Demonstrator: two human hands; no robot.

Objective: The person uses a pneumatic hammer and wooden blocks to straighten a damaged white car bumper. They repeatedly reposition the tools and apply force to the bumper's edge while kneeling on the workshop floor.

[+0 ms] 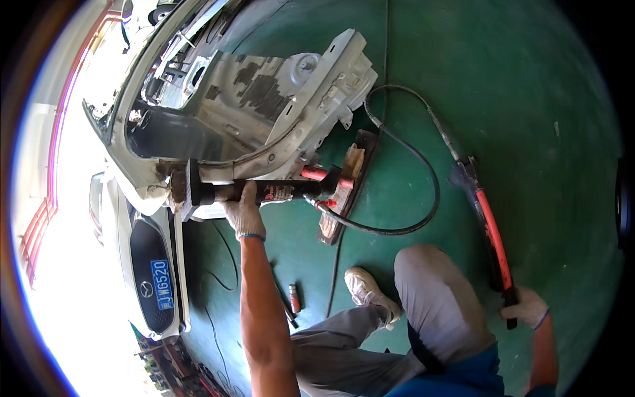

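Note:
My left hand (246, 220), in a white knit glove, is closed around a black hydraulic ram (291, 191). The ram lies level along the lower edge of a stripped grey car body (274, 142), its left end against a dark upright plate (192, 188). Out at the right, my gloved right hand (528, 308) grips the black end of the long handle of a red and black hydraulic hand pump (491, 231). A black hose (433, 192) loops from the pump to the ram's right end. My left fingertips are partly hidden behind the ram.
A wooden block (344, 188) on a dark beam sits by the ram's right end, with a red bar (316, 173) across it. On the green floor lie a red cylindrical tool (294, 298) and several cables. A white car (132, 245) stands at left.

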